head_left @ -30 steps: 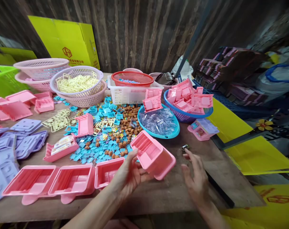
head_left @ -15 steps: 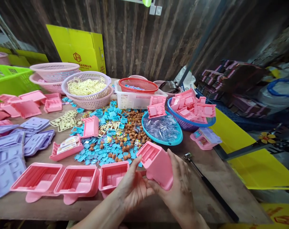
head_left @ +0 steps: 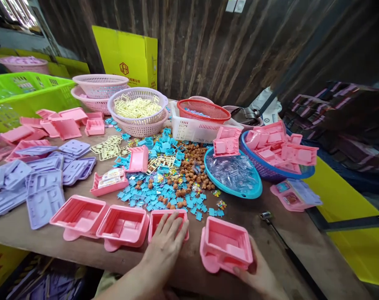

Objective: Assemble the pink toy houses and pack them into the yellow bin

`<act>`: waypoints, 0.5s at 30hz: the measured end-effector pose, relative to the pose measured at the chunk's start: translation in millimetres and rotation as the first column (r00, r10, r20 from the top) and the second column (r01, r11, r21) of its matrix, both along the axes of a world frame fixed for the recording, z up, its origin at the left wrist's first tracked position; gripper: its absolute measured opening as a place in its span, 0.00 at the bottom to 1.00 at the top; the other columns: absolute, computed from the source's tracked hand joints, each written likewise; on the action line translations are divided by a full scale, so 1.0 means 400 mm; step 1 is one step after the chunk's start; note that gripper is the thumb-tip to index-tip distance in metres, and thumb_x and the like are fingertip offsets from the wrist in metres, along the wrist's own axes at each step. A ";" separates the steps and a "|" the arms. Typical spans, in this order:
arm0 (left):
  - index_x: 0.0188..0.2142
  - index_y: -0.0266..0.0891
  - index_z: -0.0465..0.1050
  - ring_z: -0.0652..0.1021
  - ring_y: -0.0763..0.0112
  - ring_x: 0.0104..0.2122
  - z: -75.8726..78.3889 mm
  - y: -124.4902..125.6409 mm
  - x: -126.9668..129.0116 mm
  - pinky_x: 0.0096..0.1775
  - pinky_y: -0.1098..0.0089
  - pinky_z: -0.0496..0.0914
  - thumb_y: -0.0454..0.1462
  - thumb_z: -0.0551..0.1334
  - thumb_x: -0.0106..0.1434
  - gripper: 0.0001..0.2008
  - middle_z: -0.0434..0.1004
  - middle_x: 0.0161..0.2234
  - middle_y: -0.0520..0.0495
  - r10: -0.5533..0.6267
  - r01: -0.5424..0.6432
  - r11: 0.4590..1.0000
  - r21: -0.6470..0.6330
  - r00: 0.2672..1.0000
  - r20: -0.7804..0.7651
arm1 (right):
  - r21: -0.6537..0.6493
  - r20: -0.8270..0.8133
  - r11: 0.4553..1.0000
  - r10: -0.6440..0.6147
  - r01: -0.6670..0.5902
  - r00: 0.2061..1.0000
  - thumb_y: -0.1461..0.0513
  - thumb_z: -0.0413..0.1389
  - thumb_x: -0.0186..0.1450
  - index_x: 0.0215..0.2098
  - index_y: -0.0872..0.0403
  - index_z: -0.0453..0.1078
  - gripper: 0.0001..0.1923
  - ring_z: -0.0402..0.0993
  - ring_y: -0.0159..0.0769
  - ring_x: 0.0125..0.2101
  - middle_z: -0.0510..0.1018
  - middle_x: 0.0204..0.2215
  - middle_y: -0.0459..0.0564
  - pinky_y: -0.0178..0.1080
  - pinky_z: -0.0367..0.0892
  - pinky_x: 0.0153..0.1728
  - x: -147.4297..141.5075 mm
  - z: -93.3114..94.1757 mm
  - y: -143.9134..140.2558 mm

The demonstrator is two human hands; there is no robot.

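Four fingers of my left hand [head_left: 164,246] are stretched over a pink plastic box-shaped tray [head_left: 153,218], the third in a row along the table's front; the thumb is hidden. My right hand [head_left: 260,271] grips the right side of another pink box [head_left: 228,241], which sits open side up on the table with a rounded tab toward me. To the left stand two more pink boxes [head_left: 123,225] of the same shape, both open side up.
Blue plastic pieces [head_left: 173,200] and small brown figures [head_left: 195,166] lie heaped beyond the row. Purple panels [head_left: 46,200] are stacked at left. A turquoise basket [head_left: 255,193] of clear parts stands at right, near a black-handled ratchet wrench [head_left: 289,250].
The tilted pink box held in both hands has been lowered, open side up, onto the table at right. My left hand has left it and moved left over the third box. The view has shifted.
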State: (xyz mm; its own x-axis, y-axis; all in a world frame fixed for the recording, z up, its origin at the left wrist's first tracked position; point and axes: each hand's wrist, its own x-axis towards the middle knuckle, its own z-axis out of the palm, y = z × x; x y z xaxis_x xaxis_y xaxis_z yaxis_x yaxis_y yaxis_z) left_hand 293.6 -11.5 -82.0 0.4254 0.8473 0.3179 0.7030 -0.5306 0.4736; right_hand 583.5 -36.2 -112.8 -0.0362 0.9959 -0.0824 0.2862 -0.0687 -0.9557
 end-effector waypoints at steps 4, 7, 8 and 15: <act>0.58 0.43 0.60 0.69 0.63 0.53 0.001 0.001 -0.029 0.56 0.59 0.64 0.24 0.50 0.59 0.28 0.75 0.45 0.45 -0.148 0.148 0.989 0.013 0.989 -0.028 | -0.017 0.021 0.992 0.123 -0.123 0.992 0.48 0.62 0.52 0.59 0.51 0.54 0.42 0.63 0.51 0.55 0.65 0.56 0.61 0.51 0.61 0.54 -0.078 -0.009 0.012; 0.58 0.46 0.59 0.72 0.66 0.49 0.017 -0.011 -0.053 0.53 0.62 0.67 0.25 0.51 0.60 0.29 0.75 0.47 0.47 -0.254 0.256 0.967 -0.013 0.965 0.067 | -0.017 -0.024 0.988 0.152 -0.153 0.988 0.48 0.64 0.49 0.61 0.50 0.50 0.48 0.65 0.51 0.54 0.64 0.56 0.62 0.51 0.62 0.52 -0.103 0.009 0.034; 0.59 0.47 0.58 0.72 0.66 0.50 0.021 -0.017 -0.064 0.53 0.62 0.67 0.25 0.51 0.60 0.28 0.74 0.48 0.47 -0.269 0.270 0.963 0.002 0.959 0.086 | -0.021 -0.040 0.987 0.156 -0.157 0.987 0.48 0.65 0.48 0.61 0.50 0.48 0.49 0.68 0.51 0.51 0.66 0.55 0.62 0.50 0.64 0.51 -0.105 0.013 0.039; 0.48 0.45 0.69 0.73 0.64 0.50 0.038 -0.026 -0.171 0.61 0.54 0.54 0.30 0.59 0.60 0.17 0.77 0.41 0.48 0.044 -0.091 0.965 0.244 0.981 0.189 | 0.024 0.097 0.997 0.073 -0.076 0.993 0.49 0.64 0.49 0.61 0.51 0.48 0.47 0.72 0.48 0.46 0.70 0.49 0.58 0.48 0.66 0.47 -0.103 0.022 0.027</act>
State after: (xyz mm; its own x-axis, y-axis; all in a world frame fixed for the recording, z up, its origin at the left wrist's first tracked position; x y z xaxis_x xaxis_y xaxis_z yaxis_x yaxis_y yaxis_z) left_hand 225.2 -22.0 -66.6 0.2858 0.7553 0.5898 0.6564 -0.6027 0.4538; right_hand 542.3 -25.2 -104.1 -0.1035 0.9927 -0.0618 0.3802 -0.0179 -0.9247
